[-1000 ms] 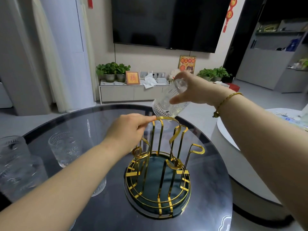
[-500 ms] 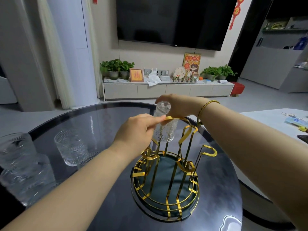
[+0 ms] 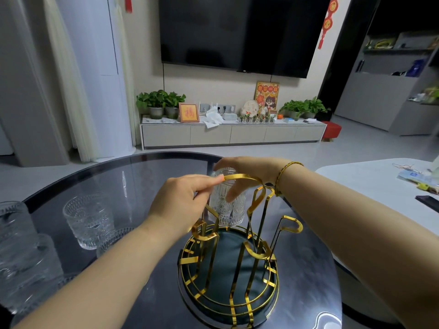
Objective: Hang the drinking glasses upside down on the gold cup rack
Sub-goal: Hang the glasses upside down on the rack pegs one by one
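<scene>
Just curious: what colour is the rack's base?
Dark green, ringed with gold bars, on the rack's base; the head view shows it.

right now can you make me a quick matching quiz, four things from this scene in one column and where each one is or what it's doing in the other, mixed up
Things
1. left hand
2. right hand
3. upturned glass
4. upright glass

States
A. standing on the table left of the rack
B. gripping the glass from above
C. pinching the rack's top loop
D. lowered over a prong at the rack's far side

Pairs: 1-C, 2-B, 3-D, 4-A

Home living rm: big black wall-mounted TV (image 3: 240,32), low grey media cabinet (image 3: 232,135) w/ green potted plants (image 3: 159,103), red hanging ornament (image 3: 329,20).
</scene>
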Demonstrator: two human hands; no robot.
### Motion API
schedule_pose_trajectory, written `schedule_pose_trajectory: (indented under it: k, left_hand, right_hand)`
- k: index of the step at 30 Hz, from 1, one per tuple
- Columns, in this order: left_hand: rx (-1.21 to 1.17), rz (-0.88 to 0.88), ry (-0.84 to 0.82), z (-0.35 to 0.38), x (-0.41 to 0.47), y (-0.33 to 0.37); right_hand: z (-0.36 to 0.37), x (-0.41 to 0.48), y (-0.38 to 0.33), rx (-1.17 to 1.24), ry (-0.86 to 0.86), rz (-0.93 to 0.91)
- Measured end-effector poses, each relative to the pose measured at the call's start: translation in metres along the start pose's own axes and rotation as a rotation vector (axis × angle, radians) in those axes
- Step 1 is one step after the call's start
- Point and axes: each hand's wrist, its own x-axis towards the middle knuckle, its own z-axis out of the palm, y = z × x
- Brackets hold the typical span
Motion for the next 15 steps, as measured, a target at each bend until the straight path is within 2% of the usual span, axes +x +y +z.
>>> schedule_pose_trajectory:
  k: [15]
  left_hand:
    - [0.027, 0.018, 0.069, 0.0049, -0.0023, -0.0012]
  right_hand:
    - [0.0104, 0.0015, 0.0040, 0.175, 0.007, 0.035]
